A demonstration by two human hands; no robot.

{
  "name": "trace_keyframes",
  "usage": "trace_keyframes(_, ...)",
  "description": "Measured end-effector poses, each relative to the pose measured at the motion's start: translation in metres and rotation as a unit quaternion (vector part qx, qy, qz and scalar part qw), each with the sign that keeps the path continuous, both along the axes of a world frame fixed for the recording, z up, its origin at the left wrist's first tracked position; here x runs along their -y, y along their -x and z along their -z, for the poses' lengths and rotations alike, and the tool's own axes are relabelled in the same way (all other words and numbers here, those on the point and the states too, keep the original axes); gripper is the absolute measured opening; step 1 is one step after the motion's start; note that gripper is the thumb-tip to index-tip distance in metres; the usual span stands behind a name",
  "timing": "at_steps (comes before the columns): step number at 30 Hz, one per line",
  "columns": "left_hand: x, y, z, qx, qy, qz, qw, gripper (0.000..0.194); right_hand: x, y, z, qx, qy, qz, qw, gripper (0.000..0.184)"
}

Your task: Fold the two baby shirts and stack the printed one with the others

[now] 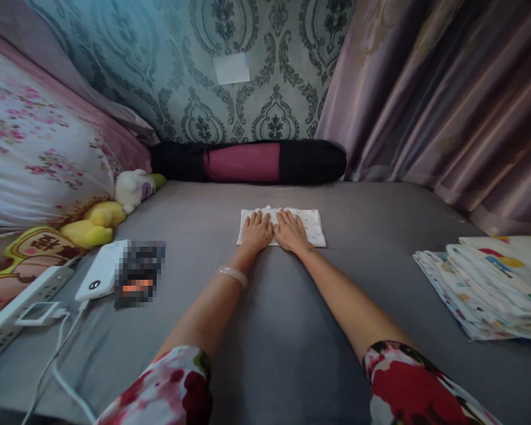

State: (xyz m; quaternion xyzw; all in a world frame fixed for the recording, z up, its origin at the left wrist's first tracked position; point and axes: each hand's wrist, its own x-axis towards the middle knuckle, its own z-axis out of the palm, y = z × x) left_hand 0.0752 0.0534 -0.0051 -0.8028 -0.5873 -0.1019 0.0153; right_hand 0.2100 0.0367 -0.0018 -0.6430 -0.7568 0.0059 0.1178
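Observation:
A white folded cloth [313, 227] with a faint print lies flat on the grey sheet in front of me. Both palms press down on it side by side, thumbs nearly meeting at its middle. My left hand [259, 231] rests on the cloth's left half, fingers stretched forward. On the part just right of the middle lies my right hand [290, 230], its fingers also extended. Neither hand grips anything. The cloth beneath the hands is hidden.
A stack of folded printed cloths [491, 289] sits at the right. On the left are a power strip [26, 313], a white power bank [101, 274] with cables, a blurred-out item [140, 274] and plush toys [92, 224]. A black and pink roll [243, 162] lies along the wall.

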Motion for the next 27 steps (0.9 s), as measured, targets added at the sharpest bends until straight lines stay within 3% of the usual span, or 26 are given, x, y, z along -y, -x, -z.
trace_keyframes(8,0.001,0.003,-0.003,-0.011,0.020,-0.037,0.999,0.065,0.002,-0.007,0.000,-0.009,-0.018,0.075,0.997,0.060)
trace_keyframes(18,0.004,0.006,-0.008,-0.004,0.009,-0.044,0.999,0.071,0.010,-0.045,-0.001,0.013,-0.021,0.092,0.995,0.059)
trace_keyframes(23,-0.001,0.017,-0.008,0.004,0.045,-0.052,0.998,0.073,0.013,-0.050,-0.002,0.017,-0.021,0.100,0.995,0.060)
trace_keyframes(27,-0.005,0.034,-0.006,0.001,0.060,-0.021,0.998,0.072,0.015,-0.058,-0.001,0.013,-0.015,0.115,0.993,0.063)
